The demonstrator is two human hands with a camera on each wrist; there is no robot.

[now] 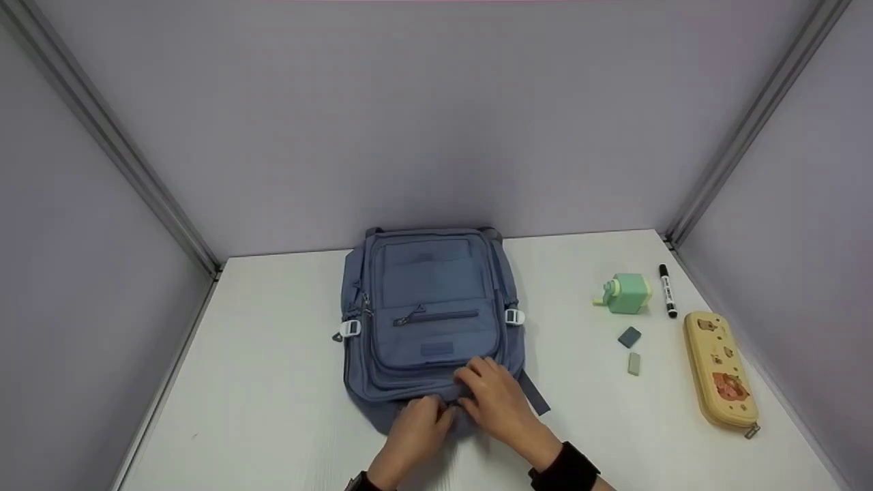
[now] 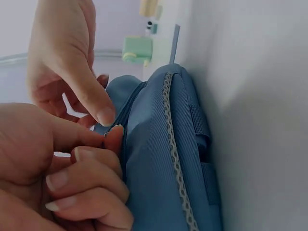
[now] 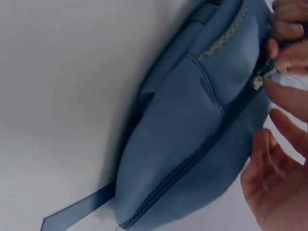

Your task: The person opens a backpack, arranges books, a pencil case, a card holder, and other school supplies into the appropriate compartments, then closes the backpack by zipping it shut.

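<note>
A blue backpack [image 1: 436, 273] lies on the white table with its front pocket facing up. At its near end, my left hand [image 1: 417, 426] pinches the zipper pull between thumb and forefinger. The metal zipper slider [image 3: 257, 83] shows beside those fingertips in the right wrist view, on a dark zipper [image 3: 178, 171] that runs along the bag's edge. My right hand [image 1: 498, 399] is just to the right, its fingers loosely bent against the fabric and its thumb close to the slider. No object shows in its grasp.
On the right of the table [image 1: 273, 354] are a green pencil sharpener [image 1: 626, 293] with a crank, a black-and-white marker [image 1: 668, 291], a dark eraser [image 1: 629, 337], a pale green eraser [image 1: 634, 363] and a yellow pencil case [image 1: 721, 372]. Grey panels [image 1: 436, 123] enclose the back and sides.
</note>
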